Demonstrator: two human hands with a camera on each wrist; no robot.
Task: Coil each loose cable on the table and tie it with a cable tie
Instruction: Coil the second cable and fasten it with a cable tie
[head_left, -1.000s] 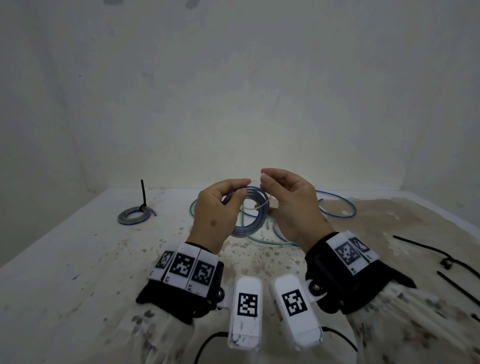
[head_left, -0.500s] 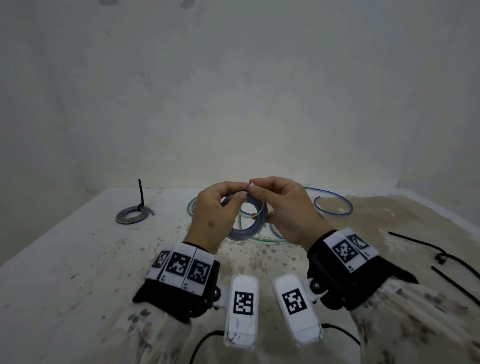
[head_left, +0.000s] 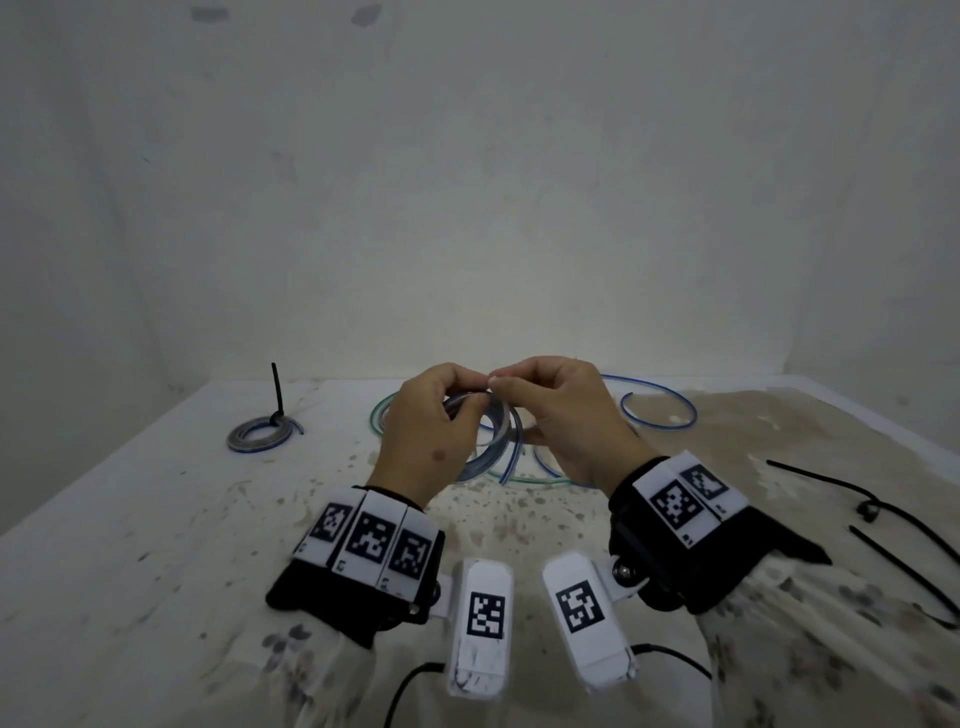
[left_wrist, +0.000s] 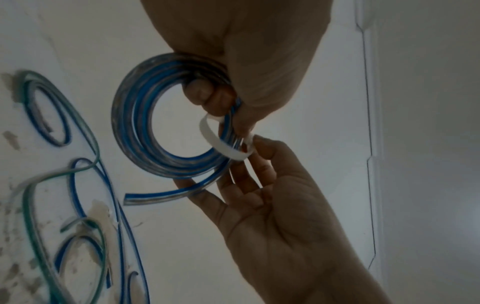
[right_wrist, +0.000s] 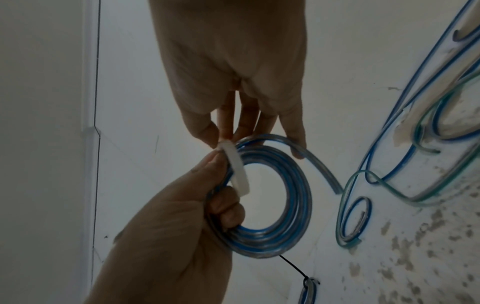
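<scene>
1. The left hand (head_left: 431, 431) holds a blue coiled cable (left_wrist: 135, 127) above the table (head_left: 130, 545); its thumb and fingers are curled around one side of the coil and keep the turns together.
2. The right hand (head_left: 566, 415) pinches a white cable tie (left_wrist: 221, 142) between thumb and forefinger, just at the top of the coil, where the fingertips of both hands almost meet.
3. In the wrist views the white tie bends in a loop around the bundle of turns, next to the left thumb; I cannot tell if its end is already locked.
4. One free end of the blue cable (right_wrist: 322, 168) sticks out from the coil and hangs below the right fingers.
5. Under the hands, loose cables (left_wrist: 78, 205), blue ones and green ones, lie in open curves on the table.
6. Far to the left a finished coil (head_left: 257, 434) rests flat on the table, and its black tie (head_left: 277, 387) stands upright.
7. On the right side of the table lie some black cable ties (head_left: 883, 519), well apart from the hands.
8. The table top is white, with many stains and brown spots.
</scene>
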